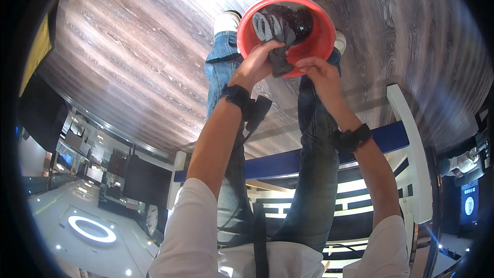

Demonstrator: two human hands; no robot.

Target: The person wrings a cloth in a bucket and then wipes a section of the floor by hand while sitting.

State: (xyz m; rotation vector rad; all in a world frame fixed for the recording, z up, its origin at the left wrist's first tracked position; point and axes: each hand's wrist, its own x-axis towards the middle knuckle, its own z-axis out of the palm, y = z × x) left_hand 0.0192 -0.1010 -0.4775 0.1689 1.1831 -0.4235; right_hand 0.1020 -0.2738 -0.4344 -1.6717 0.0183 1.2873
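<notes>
A red plastic bucket [241, 38] with dark water inside stands between the person's shoes. My left hand [256, 61] holds a folded grey cloth [270, 29] over the bucket's near side; part of the cloth hangs down at the near rim. To the right, my right hand [318, 70] is at the near right rim, its fingers bent close to the thumb. Whether anything lies between those fingers cannot be told. Both wrists wear black straps, and the left one carries a dark box-shaped device [259, 114].
Wood-patterned flooring [146, 46] surrounds the bucket. A white frame with a blue crossbar [278, 164] lies beneath the legs. White shoes [227, 22] flank the bucket. A yellow object [36, 56] is at the far left edge.
</notes>
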